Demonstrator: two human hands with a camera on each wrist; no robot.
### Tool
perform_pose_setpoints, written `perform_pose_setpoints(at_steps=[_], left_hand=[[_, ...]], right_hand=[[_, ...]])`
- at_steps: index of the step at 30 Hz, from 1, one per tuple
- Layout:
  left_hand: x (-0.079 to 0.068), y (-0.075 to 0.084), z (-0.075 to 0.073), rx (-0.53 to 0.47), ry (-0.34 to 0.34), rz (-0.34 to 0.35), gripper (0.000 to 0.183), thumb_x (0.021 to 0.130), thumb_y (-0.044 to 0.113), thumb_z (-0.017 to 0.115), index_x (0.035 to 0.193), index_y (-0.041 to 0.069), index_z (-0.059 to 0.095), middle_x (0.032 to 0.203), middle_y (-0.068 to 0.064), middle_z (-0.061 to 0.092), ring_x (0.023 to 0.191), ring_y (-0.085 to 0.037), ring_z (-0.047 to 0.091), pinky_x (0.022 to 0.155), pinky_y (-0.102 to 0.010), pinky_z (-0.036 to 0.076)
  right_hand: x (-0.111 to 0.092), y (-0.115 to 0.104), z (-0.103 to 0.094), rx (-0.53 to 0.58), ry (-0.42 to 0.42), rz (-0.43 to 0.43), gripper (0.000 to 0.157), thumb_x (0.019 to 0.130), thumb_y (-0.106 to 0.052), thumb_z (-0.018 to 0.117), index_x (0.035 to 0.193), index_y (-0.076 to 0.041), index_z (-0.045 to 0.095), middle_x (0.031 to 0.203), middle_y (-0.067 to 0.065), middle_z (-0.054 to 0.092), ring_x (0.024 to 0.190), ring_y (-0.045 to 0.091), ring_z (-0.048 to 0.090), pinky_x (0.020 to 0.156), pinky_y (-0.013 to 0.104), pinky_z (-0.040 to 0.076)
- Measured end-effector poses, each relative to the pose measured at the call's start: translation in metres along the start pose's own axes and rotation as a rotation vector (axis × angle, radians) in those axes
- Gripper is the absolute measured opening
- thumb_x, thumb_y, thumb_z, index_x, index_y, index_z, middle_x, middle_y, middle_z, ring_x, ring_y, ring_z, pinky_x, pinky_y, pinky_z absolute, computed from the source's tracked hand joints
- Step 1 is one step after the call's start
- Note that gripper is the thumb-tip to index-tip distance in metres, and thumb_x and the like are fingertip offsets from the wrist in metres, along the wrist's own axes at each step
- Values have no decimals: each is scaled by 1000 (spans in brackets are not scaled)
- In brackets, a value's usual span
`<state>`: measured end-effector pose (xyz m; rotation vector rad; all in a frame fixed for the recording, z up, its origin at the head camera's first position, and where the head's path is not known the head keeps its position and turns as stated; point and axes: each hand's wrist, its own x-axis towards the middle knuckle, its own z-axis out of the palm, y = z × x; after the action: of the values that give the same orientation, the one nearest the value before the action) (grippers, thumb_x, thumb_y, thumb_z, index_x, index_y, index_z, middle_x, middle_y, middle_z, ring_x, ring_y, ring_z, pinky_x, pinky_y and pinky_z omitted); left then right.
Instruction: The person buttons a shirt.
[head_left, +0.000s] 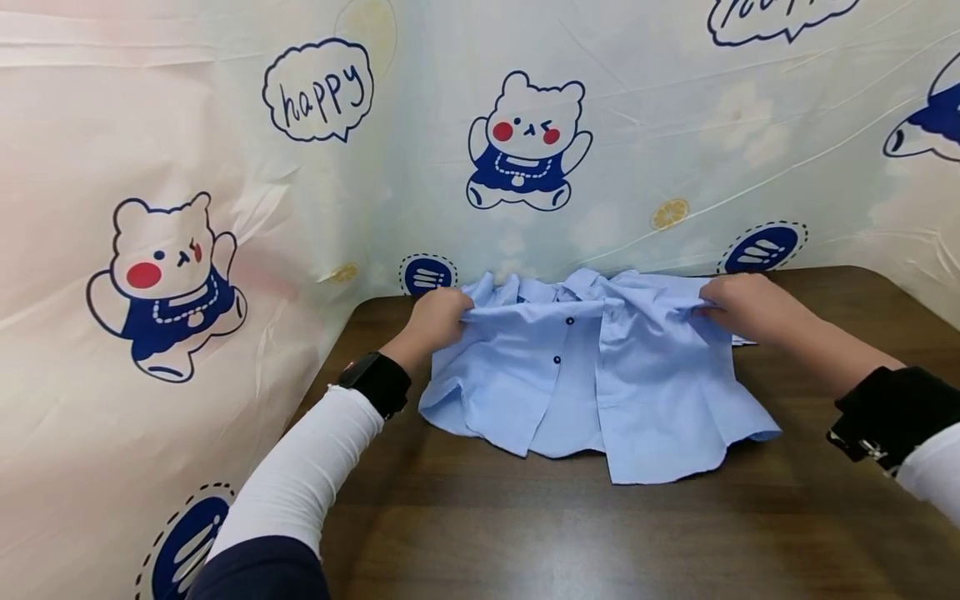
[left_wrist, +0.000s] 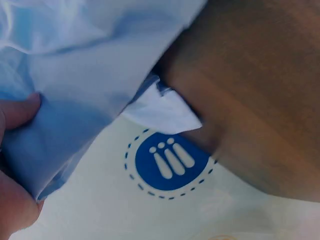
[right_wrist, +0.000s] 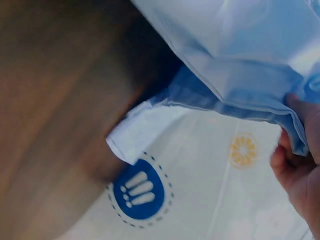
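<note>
A light blue button-up shirt [head_left: 660,392] hangs between both hands over the far part of the table, its hem toward me. Two dark buttons show on its front, which parts below them. The left hand [head_left: 442,317] pinches the cloth at the shirt's left side, and in the left wrist view its thumb [left_wrist: 22,111] presses on the fabric. On the opposite side the right hand [head_left: 738,300] grips a fold of the shirt, thumb on top and fingers curled beneath in the right wrist view. Behind the raised fold, the collar end is bunched and partly hidden.
The brown wooden table [head_left: 480,525] has rounded far corners. Right behind it hangs a pale curtain [head_left: 435,167] printed with bears and speech bubbles, which also runs down the left side. Black bands [head_left: 375,385] circle both wrists.
</note>
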<state>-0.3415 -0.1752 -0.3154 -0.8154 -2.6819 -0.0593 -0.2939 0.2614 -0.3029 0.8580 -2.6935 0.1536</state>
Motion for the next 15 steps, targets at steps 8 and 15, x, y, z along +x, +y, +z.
perform_pose_setpoints(at_steps=[8,15], left_hand=[[10,-1,-17,162,549,156,43,84,-15,53,63,13,28,59,-3,26,53,-17,25,48,-32,21],[-25,14,-11,235,564,352,25,78,-15,50,64,5,43,61,-6,40,51,-23,43,41,-33,35]], right_hand=[[18,1,-17,-386,688,-392,28,89,12,50,67,1,37,55,11,34,44,31,37,40,40,28],[-5,-12,-3,-466,794,-576,29,96,9,33,69,0,36,56,10,30,44,28,31,40,34,22]])
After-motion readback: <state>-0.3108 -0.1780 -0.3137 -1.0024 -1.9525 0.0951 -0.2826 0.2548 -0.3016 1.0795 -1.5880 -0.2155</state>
